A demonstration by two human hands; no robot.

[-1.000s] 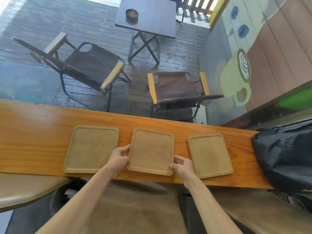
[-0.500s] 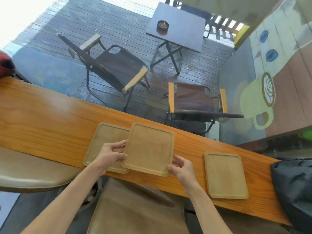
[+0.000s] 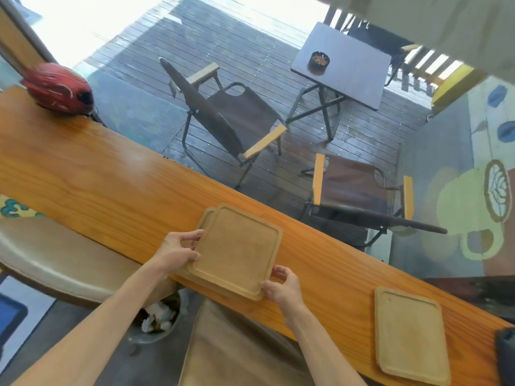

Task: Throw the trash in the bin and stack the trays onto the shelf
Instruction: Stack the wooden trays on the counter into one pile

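Two empty wooden trays lie stacked on the long wooden counter [image 3: 106, 176]. The top tray [image 3: 237, 252] nearly covers the bottom tray [image 3: 206, 215], of which only the left and near edges show. My left hand [image 3: 178, 250] grips the top tray's left edge. My right hand [image 3: 282, 286] pinches its near right corner. A third tray [image 3: 409, 335] lies alone on the counter farther right. Below the counter's near edge stands a bin [image 3: 157, 319] holding crumpled white trash.
A red helmet [image 3: 60, 89] rests on the counter's far left. A dark bag [image 3: 505, 355] sits at the counter's right end. A beige stool seat [image 3: 53, 254] is at my left, another [image 3: 239, 346] below me. Beyond the glass are two folding chairs and a small table.
Both hands carried the middle tray leftward and brought it down over the left tray, so the two now lie stacked. The view swung left; the right tray stayed where it was.
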